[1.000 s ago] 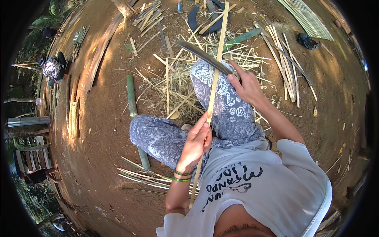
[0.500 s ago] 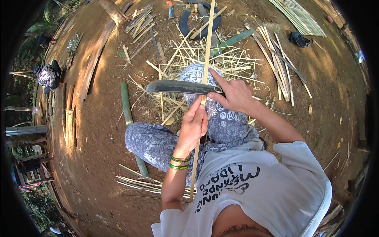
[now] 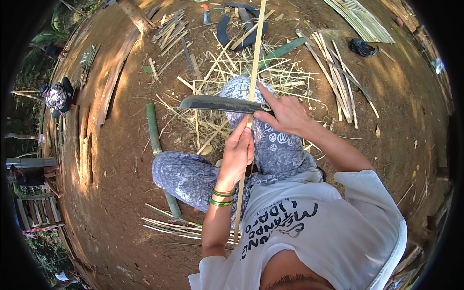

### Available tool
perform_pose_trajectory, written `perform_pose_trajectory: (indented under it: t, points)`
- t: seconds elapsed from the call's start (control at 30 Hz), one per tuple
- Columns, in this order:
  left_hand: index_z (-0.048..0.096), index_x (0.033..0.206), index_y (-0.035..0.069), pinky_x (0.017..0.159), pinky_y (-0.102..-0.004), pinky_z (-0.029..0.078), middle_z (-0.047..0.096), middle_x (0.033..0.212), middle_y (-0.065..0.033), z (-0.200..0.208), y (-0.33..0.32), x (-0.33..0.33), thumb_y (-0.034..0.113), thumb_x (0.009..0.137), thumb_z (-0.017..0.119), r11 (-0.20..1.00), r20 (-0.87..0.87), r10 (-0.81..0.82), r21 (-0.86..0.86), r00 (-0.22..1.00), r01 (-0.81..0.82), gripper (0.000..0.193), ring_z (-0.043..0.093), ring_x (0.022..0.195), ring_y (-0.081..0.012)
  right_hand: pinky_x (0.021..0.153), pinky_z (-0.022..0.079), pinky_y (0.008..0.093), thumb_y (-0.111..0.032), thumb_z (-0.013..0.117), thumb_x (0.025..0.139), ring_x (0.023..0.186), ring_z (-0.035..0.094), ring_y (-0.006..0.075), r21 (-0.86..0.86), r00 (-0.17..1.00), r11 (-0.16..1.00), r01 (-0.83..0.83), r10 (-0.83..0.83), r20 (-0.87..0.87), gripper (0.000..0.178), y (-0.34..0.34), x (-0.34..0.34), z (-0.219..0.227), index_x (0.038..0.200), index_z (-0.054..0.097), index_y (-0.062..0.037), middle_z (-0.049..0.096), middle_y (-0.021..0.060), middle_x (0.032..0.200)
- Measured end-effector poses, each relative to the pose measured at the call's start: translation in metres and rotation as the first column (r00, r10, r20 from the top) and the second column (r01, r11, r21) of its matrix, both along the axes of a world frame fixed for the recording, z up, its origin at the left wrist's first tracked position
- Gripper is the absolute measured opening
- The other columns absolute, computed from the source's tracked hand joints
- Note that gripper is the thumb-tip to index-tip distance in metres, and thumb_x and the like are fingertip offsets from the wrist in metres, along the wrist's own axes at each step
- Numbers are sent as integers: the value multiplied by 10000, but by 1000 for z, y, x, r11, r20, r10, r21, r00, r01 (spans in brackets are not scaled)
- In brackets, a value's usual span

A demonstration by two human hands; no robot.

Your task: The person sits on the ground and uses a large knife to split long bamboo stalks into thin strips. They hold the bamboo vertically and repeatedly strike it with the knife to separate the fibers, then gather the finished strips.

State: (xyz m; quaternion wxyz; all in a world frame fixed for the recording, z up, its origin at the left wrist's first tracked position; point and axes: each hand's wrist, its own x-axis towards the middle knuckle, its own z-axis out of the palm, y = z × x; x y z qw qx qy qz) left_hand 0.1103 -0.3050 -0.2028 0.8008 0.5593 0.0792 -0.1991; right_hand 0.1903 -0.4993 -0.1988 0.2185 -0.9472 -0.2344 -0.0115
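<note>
My left hand (image 3: 237, 151) is closed around a long, thin bamboo strip (image 3: 257, 55), thumb lying along it just below a blade. The strip runs from beside my chest up past my raised knee. Across it lies a broad dark machete (image 3: 217, 104), its tip pointing left. My right hand (image 3: 289, 116) grips the machete at its handle end, by a pale metal ring, with the index finger stretched out toward the strip. The handle itself is mostly hidden under that hand. Blade and strip meet over my patterned trouser knee (image 3: 237, 89).
Pale shavings and offcuts (image 3: 285, 77) cover the ground beyond my knee. A green bamboo pole (image 3: 153, 128) lies at left, and finished strips (image 3: 193, 231) lie beside my left forearm. More slats (image 3: 333, 79) sit at right. A black ring-shaped object (image 3: 224, 36) lies at the far side.
The grip of both hands and the crossing of machete and strip look nearly the same. The whole view has shifted slightly.
</note>
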Motion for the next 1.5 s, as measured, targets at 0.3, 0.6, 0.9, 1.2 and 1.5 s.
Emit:
perform_pose_trajectory:
  t: [0.3, 0.6, 0.9, 1.2, 1.5]
  points:
    - [326, 1548, 95, 411, -200, 298, 365, 607, 67, -8, 2, -11, 173, 1088, 390, 996, 47, -32, 79, 998, 28, 471, 318, 478, -20, 521, 441, 510, -613, 508, 943, 463, 547, 389, -23, 997, 1000, -6, 7, 73, 886, -4, -1, -10, 1557, 219, -43, 484, 157, 471]
    - [389, 1525, 116, 413, -191, 276, 371, 600, 67, -12, 14, -57, 157, 1082, 410, 992, 58, -33, 126, 998, 25, 445, 301, 470, -17, 595, 475, 545, -538, 516, 964, 569, 601, 454, 62, 996, 994, 94, -93, -15, 750, -10, 4, -10, 1516, 333, -66, 569, 232, 564]
    - [370, 1529, 78, 452, -183, 294, 349, 614, 88, -6, -1, -17, 150, 1082, 397, 992, 102, 8, 126, 995, -21, 454, 308, 519, -2, 523, 458, 516, -639, 518, 922, 494, 576, 406, -29, 1000, 1000, 3, -3, -5, 894, -4, 1, -6, 1544, 270, -46, 512, 185, 492]
    - [360, 1531, 71, 446, -183, 298, 374, 619, 72, -10, 7, -38, 154, 1081, 399, 982, 97, -2, 190, 995, -16, 459, 318, 511, -9, 506, 465, 485, -673, 533, 901, 468, 574, 377, -16, 995, 1000, -18, 19, 95, 949, -4, -4, -14, 1500, 317, 31, 523, 165, 497]
    - [422, 1503, 68, 492, -172, 306, 370, 656, 82, 0, 19, -103, 104, 1061, 439, 949, -12, -42, 311, 999, 43, 443, 343, 552, -4, 583, 504, 515, -568, 520, 961, 548, 620, 424, 231, 988, 961, 154, -142, -66, 742, -17, 18, -24, 1463, 420, -31, 565, 214, 539]
